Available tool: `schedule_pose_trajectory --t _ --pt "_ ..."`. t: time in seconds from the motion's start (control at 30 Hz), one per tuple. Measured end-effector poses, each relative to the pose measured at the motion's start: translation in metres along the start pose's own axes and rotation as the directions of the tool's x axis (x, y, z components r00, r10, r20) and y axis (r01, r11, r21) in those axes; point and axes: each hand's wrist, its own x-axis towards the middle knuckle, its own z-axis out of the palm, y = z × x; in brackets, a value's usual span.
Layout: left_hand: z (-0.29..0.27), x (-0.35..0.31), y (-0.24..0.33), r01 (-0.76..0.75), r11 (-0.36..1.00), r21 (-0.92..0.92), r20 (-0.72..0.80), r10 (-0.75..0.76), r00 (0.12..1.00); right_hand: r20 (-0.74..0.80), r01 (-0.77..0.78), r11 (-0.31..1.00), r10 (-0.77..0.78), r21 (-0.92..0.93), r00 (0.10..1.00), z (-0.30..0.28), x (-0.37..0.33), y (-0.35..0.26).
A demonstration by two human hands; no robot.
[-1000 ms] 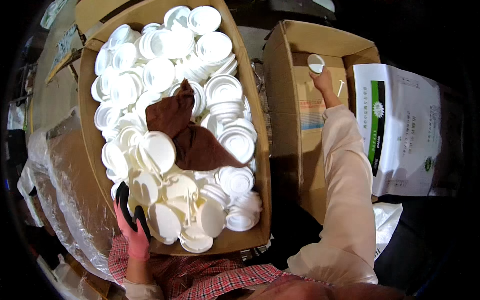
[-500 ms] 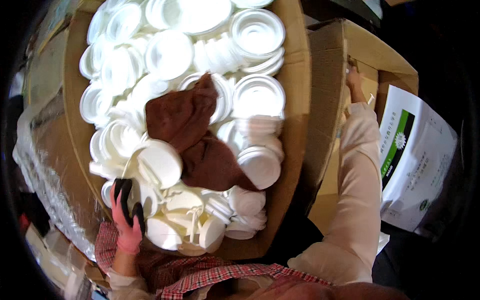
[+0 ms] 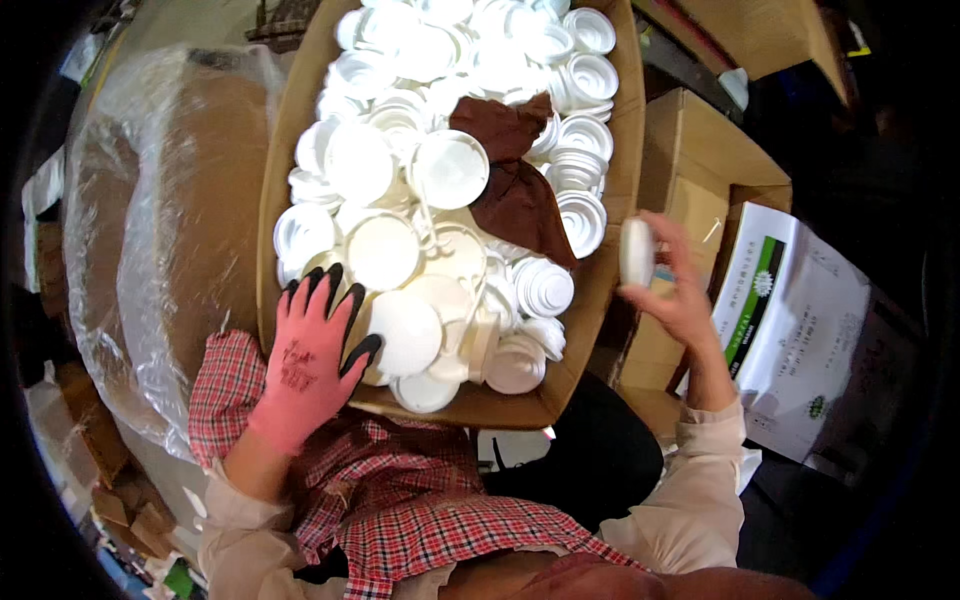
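Observation:
A large cardboard box (image 3: 277, 205) is heaped with white round plastic lids (image 3: 383, 250); some have thin stems. On the heap lies a crumpled brown cloth (image 3: 518, 195). My left hand (image 3: 308, 365), in a pink glove with black fingertips, spreads its fingers over the box's near left edge, beside the lids. Bare, my right hand (image 3: 680, 285) pinches a white round lid (image 3: 637, 253), seen edge-on, above the box's right wall. Right of it is a smaller cardboard box (image 3: 700, 165) with a thin white stem-like piece inside.
A white printed carton (image 3: 815, 345) with a green band stands at the right, against the smaller box. Clear plastic film (image 3: 130, 260) wraps a large brown carton at the left. Another open cardboard box (image 3: 765, 35) is at the far right.
My right hand has come out of the smaller box and now holds a white lid. My left hand's fingers have spread. The whole view has shifted, with the large box appearing farther right.

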Motion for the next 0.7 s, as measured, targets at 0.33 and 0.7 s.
schedule_pose_trajectory --t 0.33,0.7 --pt "0.010 0.020 -0.016 0.010 0.981 -0.195 -0.266 -0.063 0.962 0.195 0.529 0.666 -0.511 -0.526 0.837 0.166 0.065 -0.098" --pt "-0.016 0.014 -0.009 -0.417 0.905 -0.083 -0.384 0.357 0.851 0.412 0.698 0.520 -0.567 -0.493 0.713 0.129 0.035 -0.162"
